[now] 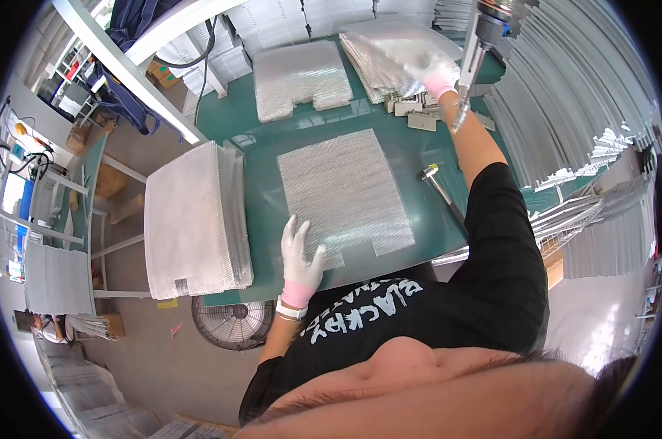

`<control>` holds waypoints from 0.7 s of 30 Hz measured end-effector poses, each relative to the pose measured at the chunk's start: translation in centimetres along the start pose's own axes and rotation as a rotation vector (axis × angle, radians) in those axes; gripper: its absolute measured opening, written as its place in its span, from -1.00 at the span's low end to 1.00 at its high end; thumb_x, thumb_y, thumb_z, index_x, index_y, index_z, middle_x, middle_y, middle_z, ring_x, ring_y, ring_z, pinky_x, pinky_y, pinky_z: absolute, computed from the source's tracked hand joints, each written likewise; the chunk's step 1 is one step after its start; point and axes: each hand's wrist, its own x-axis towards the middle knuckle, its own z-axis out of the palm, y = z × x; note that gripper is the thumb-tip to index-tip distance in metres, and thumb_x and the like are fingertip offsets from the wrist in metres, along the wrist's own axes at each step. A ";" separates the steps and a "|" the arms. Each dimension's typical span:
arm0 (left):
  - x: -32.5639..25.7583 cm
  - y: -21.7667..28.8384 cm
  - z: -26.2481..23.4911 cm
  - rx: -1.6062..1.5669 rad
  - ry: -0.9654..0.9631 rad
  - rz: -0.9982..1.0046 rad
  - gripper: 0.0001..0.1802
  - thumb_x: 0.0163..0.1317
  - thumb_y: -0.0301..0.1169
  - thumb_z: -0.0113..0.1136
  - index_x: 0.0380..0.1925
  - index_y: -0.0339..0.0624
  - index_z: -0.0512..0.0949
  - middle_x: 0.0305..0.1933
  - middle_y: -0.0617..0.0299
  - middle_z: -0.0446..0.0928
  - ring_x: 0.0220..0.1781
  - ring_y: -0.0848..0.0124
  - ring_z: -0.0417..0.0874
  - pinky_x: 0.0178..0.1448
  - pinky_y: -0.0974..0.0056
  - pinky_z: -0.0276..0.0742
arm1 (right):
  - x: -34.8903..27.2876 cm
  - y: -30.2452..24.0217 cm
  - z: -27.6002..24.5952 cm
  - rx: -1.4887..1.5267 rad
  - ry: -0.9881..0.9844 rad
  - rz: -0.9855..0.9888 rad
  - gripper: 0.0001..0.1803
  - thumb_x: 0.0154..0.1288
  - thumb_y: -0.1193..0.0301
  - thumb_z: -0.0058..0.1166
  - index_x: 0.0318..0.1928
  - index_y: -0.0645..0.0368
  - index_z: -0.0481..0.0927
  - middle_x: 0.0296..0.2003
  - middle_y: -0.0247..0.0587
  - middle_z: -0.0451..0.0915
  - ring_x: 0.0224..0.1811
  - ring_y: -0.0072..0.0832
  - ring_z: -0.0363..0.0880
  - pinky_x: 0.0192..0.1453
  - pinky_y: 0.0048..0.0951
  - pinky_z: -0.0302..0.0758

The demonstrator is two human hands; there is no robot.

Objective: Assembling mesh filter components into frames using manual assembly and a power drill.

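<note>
L hand at mesh sheet's near-L edge, fingers loosely spread, nothing visibly gripped. R hand over back-R stack; blurred, can't tell grip. Sheet lies mid-table, close to front edge; bare strips L & R. Count: 1 loose sheet, 3 stacks incl. L stack & back-mid stack, 1 hammer.

Right hand blurred, grip unclear

Workshop with hammer, stacked sheets
</note>
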 end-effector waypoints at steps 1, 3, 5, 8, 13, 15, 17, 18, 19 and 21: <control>0.0 0.1 0.5 -0.062 -0.002 0.013 -0.39 0.14 -0.46 0.25 0.23 -0.27 0.35 0.44 -0.15 0.13 0.47 -0.03 0.16 0.51 0.02 0.10 | 0.4 2.4 1.1 -0.087 -0.139 -0.025 0.08 -0.06 -0.08 0.38 0.34 0.38 0.29 0.21 0.23 0.45 0.28 -0.08 0.45 0.35 -0.29 0.37; 0.6 0.5 1.2 -0.125 -0.030 0.059 -0.40 0.16 -0.44 0.25 0.23 -0.26 0.36 0.44 -0.13 0.14 0.47 -0.02 0.17 0.51 0.02 0.11 | 2.2 7.9 2.1 -0.045 -0.161 0.098 0.09 -0.06 -0.08 0.40 0.35 0.38 0.27 0.23 0.24 0.43 0.30 -0.08 0.43 0.35 -0.30 0.36; 0.3 0.9 0.9 -0.121 -0.026 0.052 -0.40 0.16 -0.44 0.24 0.23 -0.26 0.36 0.45 -0.13 0.13 0.47 -0.02 0.17 0.51 0.03 0.11 | 2.2 6.5 2.3 0.020 -0.226 0.190 0.11 -0.07 -0.07 0.41 0.36 0.38 0.25 0.25 0.25 0.40 0.31 -0.08 0.41 0.36 -0.30 0.35; -0.4 1.1 0.7 -0.147 -0.017 0.035 -0.41 0.16 -0.46 0.23 0.24 -0.26 0.36 0.45 -0.13 0.14 0.47 -0.02 0.18 0.50 0.03 0.12 | 1.7 2.9 1.7 0.298 0.035 0.135 0.13 -0.10 -0.03 0.47 0.36 0.39 0.25 0.22 0.24 0.43 0.30 -0.10 0.43 0.35 -0.30 0.36; -0.6 1.4 0.5 -0.162 -0.001 0.061 -0.47 0.19 -0.47 0.21 0.20 -0.28 0.40 0.35 -0.09 0.31 0.41 0.06 0.32 0.46 0.09 0.20 | -0.6 0.7 -2.8 0.985 0.485 -0.058 -0.35 0.15 0.27 0.37 0.17 0.32 0.40 -0.02 -0.12 0.49 0.03 -0.38 0.45 0.17 -0.34 0.42; -0.8 1.2 0.4 -0.424 -0.159 -0.063 -0.52 0.25 -0.40 0.19 0.17 -0.30 0.45 0.23 -0.04 0.46 0.32 0.17 0.43 0.40 0.18 0.27 | -3.3 -1.4 -3.7 1.079 0.551 -0.110 -0.56 0.25 0.34 0.28 0.06 0.25 0.48 -0.16 -0.26 0.49 -0.12 -0.48 0.42 0.07 -0.42 0.41; -0.4 1.9 0.1 -0.517 -0.239 -0.119 -0.53 0.27 -0.36 0.17 0.16 -0.31 0.46 0.21 -0.01 0.49 0.29 0.22 0.47 0.37 0.22 0.30 | -9.7 -5.2 -5.2 1.185 0.328 -0.239 -0.19 0.28 0.38 0.23 0.41 0.33 0.09 0.31 0.06 0.30 0.34 -0.27 0.32 0.43 -0.25 0.24; 0.0 2.4 0.1 -0.608 -0.334 -0.168 -0.53 0.30 -0.31 0.16 0.15 -0.33 0.47 0.18 0.02 0.52 0.26 0.26 0.50 0.34 0.25 0.33 | -12.7 -6.0 -4.7 1.153 0.323 -0.248 -0.24 0.32 0.49 0.10 0.44 0.29 0.05 0.38 0.05 0.20 0.43 -0.28 0.21 0.48 -0.26 0.15; 0.0 1.6 1.1 -0.775 -0.346 -0.159 -0.45 0.35 -0.22 0.12 0.24 -0.33 0.39 0.24 0.02 0.48 0.25 0.23 0.51 0.35 0.21 0.34 | -16.2 -7.7 -4.0 1.243 0.311 -0.332 -0.27 0.31 0.57 0.03 0.44 0.26 0.05 0.40 0.05 0.17 0.47 -0.25 0.14 0.50 -0.26 0.12; 1.4 5.9 2.3 -1.149 -0.157 -0.107 -0.46 0.38 -0.25 0.09 0.27 -0.33 0.35 0.25 0.02 0.46 0.23 0.23 0.52 0.35 0.20 0.36 | -23.4 -6.8 -1.0 0.956 0.240 -0.601 -0.05 0.09 0.45 0.27 0.43 0.25 0.01 0.40 0.00 0.14 0.45 -0.17 0.16 0.51 -0.20 0.10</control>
